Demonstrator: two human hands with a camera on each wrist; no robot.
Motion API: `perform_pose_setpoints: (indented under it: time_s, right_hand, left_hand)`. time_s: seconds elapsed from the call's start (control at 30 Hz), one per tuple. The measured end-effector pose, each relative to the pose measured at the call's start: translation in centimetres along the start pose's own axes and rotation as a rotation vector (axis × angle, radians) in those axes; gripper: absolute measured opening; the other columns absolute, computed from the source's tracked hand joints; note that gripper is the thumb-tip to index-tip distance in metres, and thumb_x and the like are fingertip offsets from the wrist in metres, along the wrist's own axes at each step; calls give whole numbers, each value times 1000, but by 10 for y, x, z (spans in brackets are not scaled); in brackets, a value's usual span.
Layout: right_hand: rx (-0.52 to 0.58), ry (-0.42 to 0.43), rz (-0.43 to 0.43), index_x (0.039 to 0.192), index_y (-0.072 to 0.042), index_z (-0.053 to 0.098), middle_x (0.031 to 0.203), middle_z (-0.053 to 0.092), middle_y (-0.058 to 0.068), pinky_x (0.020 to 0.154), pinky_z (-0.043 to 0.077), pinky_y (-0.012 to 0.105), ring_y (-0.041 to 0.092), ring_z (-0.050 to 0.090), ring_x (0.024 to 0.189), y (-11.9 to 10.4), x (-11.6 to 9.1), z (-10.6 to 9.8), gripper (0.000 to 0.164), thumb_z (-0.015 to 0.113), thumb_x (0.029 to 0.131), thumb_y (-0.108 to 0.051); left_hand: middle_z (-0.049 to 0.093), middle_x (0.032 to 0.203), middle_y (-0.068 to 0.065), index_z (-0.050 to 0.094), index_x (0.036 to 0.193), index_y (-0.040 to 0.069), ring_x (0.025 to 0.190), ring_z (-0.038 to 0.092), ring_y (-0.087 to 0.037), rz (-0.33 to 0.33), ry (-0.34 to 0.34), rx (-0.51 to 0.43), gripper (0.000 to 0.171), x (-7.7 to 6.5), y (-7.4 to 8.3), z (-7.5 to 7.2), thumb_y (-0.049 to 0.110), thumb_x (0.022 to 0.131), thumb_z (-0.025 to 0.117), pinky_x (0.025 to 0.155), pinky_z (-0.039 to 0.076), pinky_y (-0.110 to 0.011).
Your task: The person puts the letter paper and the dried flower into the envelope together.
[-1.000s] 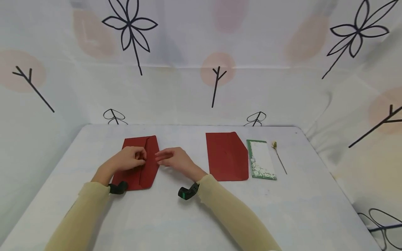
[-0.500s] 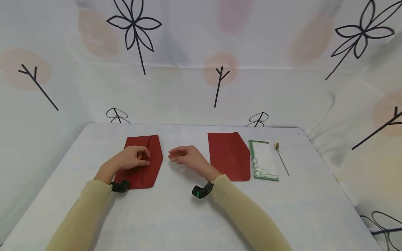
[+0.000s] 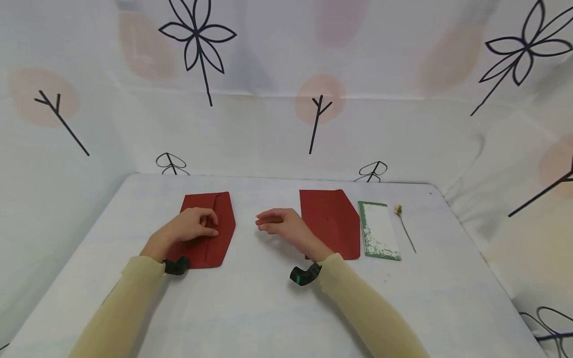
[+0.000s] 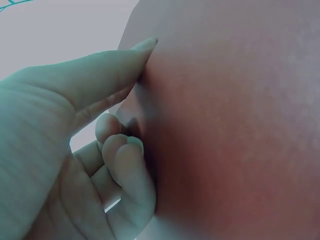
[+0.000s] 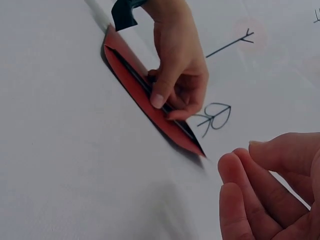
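On the left of the table lies a red envelope (image 3: 224,228) with its pointed flap opened out to the right. My left hand (image 3: 190,228) holds it at the pocket's edge, thumb and curled fingers against the paper. The right wrist view shows the envelope (image 5: 142,102) from the side, a dark gap along its mouth, and the left hand's thumb on the flap. The left wrist view has red paper (image 4: 235,125) filling its right side. My right hand (image 3: 286,226) hovers between two envelopes, fingers loosely extended and holding nothing.
A second red envelope (image 3: 329,219) lies right of centre, partly behind the right hand. Beside it are a white card with a green leafy border (image 3: 380,231) and a small dried flower on a thin stem (image 3: 405,226). A patterned cloth (image 3: 255,129) hangs behind the table.
My right hand has drawn away from the left envelope's flap and moved right, toward the second envelope. The left hand stays on its envelope. The head view has shifted slightly.
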State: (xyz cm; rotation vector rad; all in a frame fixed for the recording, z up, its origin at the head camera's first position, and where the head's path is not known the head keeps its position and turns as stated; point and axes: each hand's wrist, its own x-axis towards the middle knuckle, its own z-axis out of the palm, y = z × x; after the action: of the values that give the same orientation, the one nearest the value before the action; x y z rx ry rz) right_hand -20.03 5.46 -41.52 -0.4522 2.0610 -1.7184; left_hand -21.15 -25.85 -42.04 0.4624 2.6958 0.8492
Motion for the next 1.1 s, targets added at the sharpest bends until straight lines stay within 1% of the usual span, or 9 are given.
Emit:
perform_pose_setpoints:
  time_s: [0.27, 0.4, 0.6, 0.73, 1.0, 1.1]
  right_hand:
    - [-66, 43, 31, 127, -8, 66, 117, 71, 5, 96, 50, 43, 24, 66, 110, 5, -13, -19, 35, 71, 93, -16]
    - [-81, 72, 38, 127, -7, 66, 116, 71, 5, 94, 51, 40, 23, 67, 109, 8, -23, -30, 35, 71, 94, -15]
    - [-96, 111, 39, 128, -6, 65, 117, 70, 7, 94, 51, 38, 26, 67, 108, 18, -34, -49, 35, 69, 94, -12]
    - [-111, 145, 41, 127, -6, 66, 117, 71, 6, 90, 53, 36, 25, 68, 106, 23, -43, -62, 35, 70, 94, -13]
    - [-177, 219, 53, 123, -13, 70, 113, 72, 3, 85, 54, 31, 18, 68, 105, 35, -64, -86, 30, 71, 94, -15]
    - [-209, 233, 56, 122, -15, 70, 116, 71, 2, 89, 53, 30, 18, 66, 109, 39, -72, -94, 28, 71, 94, -17]
  left_hand:
    - [53, 70, -3, 65, 100, 15, 66, 50, -18, -51, 8, -9, 22, 1, 4, 2, 24, 86, 79, 62, 42, -34]
    - [53, 71, -3, 65, 100, 15, 66, 50, -19, -54, 12, 1, 22, 2, 5, 4, 23, 86, 79, 62, 43, -34]
    - [53, 73, -4, 65, 101, 15, 68, 50, -19, -64, 18, 2, 22, 2, 4, 4, 23, 86, 80, 63, 43, -34]
    - [53, 74, -4, 65, 102, 16, 69, 50, -19, -71, 19, 3, 22, 2, 4, 4, 23, 86, 80, 63, 43, -34]
    - [53, 75, -4, 65, 103, 15, 70, 50, -19, -82, 23, -2, 22, 0, 3, 5, 22, 87, 79, 63, 43, -34]
    - [53, 76, -4, 65, 103, 15, 70, 50, -19, -88, 25, 1, 22, -1, 2, 5, 22, 87, 79, 63, 43, -34]
